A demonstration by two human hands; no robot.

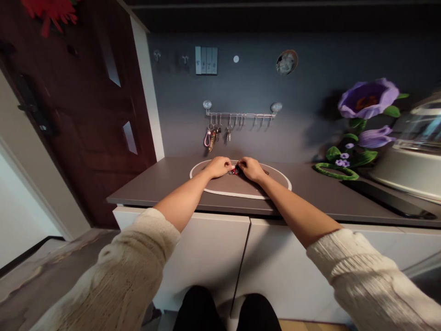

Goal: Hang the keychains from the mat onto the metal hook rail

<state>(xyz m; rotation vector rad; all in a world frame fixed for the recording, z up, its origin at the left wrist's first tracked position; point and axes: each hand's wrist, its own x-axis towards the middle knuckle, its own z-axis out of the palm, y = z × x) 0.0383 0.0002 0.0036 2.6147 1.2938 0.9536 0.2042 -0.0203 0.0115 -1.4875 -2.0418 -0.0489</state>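
Left hand point(217, 167) grip: fingers curled, thumb and fingertips close together at a small red, black and silvery item point(234, 171); can't tell if it's clamped. Right hand point(253, 170) grip: same curled pose, fingertips at the dark end of that item; hold hidden, can't tell either. Item sits between the two grips, over an oval brown mat with a white border point(237, 196). Mat rim curves past both grips; front edge of the dark grey-brown tabletop point(144, 181) runs just nearer than the mat. Open room left of left grip, out to the tabletop corner; right of right grip, tabletop runs to a purple-and-green artificial flower point(368, 99). Behind and above the grips, a clear hook rail point(241, 114) with hanging keys point(228, 134). Marks on the grey rectangular switch panel point(206, 60) above it: too small to read.
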